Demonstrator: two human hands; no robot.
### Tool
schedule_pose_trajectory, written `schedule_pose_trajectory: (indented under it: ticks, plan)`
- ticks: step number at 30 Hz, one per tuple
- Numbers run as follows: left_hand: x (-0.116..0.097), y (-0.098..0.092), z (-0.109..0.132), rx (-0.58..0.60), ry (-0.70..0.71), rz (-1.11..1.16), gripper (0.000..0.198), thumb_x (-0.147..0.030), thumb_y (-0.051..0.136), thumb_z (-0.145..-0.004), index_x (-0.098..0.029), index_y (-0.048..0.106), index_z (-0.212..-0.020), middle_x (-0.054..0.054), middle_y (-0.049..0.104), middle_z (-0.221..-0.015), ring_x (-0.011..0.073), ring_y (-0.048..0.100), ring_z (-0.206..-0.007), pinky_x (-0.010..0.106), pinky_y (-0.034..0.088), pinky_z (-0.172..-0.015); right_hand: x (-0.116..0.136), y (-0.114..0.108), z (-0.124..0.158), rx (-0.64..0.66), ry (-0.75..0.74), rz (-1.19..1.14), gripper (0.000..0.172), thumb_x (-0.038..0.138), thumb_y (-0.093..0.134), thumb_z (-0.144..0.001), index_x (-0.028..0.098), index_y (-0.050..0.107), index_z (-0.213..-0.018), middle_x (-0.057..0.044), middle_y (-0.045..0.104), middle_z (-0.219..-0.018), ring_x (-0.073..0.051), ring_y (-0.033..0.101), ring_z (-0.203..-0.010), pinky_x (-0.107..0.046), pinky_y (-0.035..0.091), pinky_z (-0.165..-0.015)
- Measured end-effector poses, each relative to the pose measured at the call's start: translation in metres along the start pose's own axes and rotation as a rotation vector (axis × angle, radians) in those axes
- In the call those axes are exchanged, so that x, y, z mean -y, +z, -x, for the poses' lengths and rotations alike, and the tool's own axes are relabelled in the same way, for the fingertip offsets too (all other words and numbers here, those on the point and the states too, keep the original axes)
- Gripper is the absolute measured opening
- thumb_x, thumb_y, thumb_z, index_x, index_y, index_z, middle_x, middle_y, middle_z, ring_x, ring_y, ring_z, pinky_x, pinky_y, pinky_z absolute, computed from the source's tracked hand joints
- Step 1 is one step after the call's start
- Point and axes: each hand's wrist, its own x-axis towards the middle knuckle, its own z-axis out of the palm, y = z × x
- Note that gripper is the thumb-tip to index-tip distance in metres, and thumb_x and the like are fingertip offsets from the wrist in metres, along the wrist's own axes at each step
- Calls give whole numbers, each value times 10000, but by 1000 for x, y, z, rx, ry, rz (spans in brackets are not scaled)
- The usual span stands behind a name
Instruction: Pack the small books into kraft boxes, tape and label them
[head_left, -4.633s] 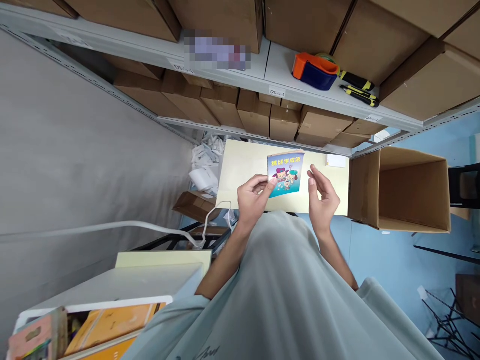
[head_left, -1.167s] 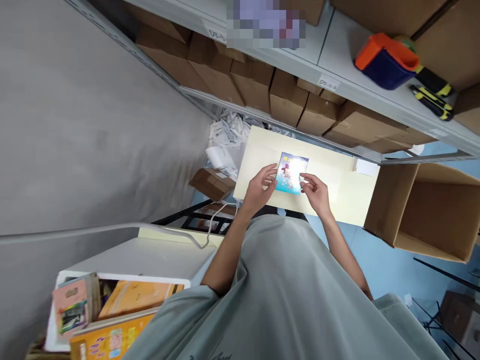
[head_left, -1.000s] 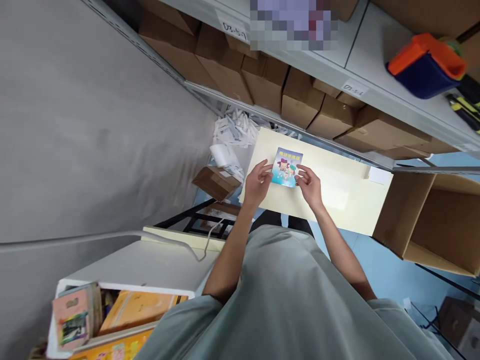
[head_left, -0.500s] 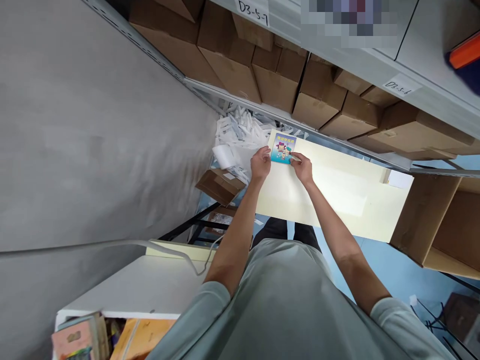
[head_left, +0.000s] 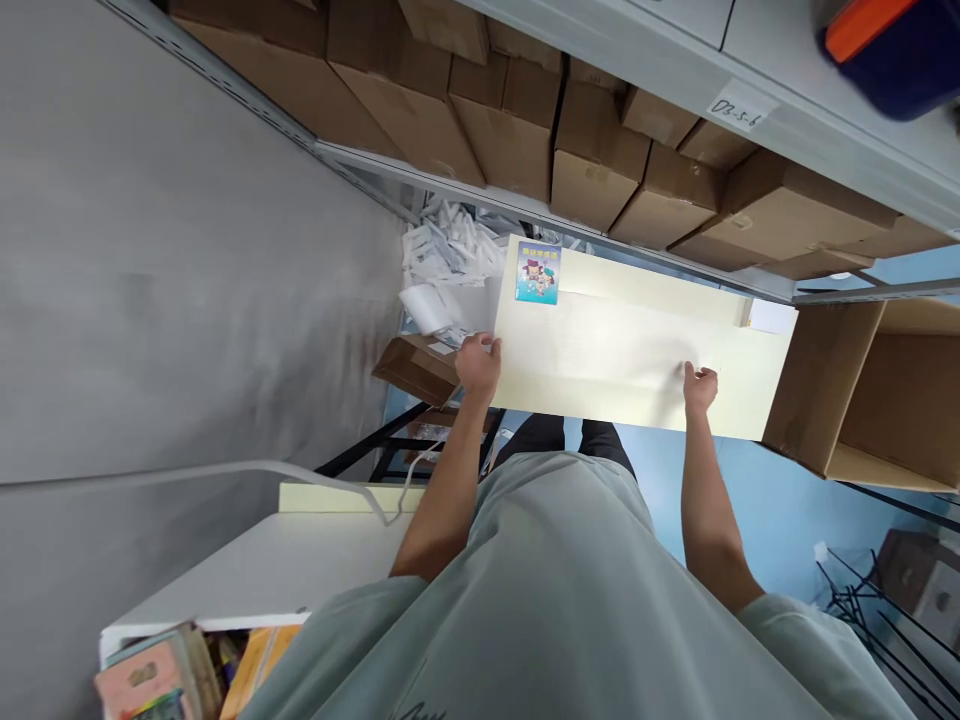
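Note:
A small booklet [head_left: 538, 273] with a blue cover and cartoon figures lies flat at the far left corner of the cream tabletop [head_left: 600, 335]. My left hand [head_left: 478, 366] is at the table's left edge, below the booklet and apart from it, with fingers loosely bent and nothing seen in them. Over the right half of the tabletop is my right hand [head_left: 700, 388], thumb apart from loosely curled fingers, also with nothing visible in it. Nearest to it is a white stack of paper or cards [head_left: 771, 316] at the table's far right corner.
An open cardboard box [head_left: 840, 385] stands at the table's right end. Shelves with brown boxes [head_left: 600, 180] run along the back. White paper strips [head_left: 450, 245] are heaped beyond the left end, above a smaller carton [head_left: 418, 370]. A white cabinet [head_left: 300, 565] stands at lower left.
Both hands have come off the booklet, which stays on the table. My right hand has swung right across the tabletop, and my left hand has drawn back toward me.

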Motion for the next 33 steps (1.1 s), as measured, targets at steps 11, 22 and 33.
schedule_pose_trajectory:
  ticks: [11,22,33]
  plan:
    - [0,-21,16,49,27,-92,236,-182,649,-948,-176,837,-1090,136,848,-1140,350,764,-1112,445,578,-1021,-21,7,2,125,-70,12,266,258,624,-1028,135,649,-1263,-160,791,-1096,-249,696,-969,-326,480,-853]
    - [-22,-39,65,-55,65,-143,239,-274,640,-975,-209,825,-1109,83,852,-1093,282,787,-1010,344,565,-950,-50,-38,-21,83,-259,-30,146,213,573,-906,210,714,-944,-45,719,-826,-209,591,-724,-319,432,-751]
    - [-92,8,125,-1,134,-130,207,-295,686,-956,-226,831,-1088,50,858,-1068,250,778,-876,332,583,-886,-140,-127,-74,-42,-222,-61,133,237,581,-840,204,706,-865,-43,720,-762,-227,613,-716,-315,439,-729]
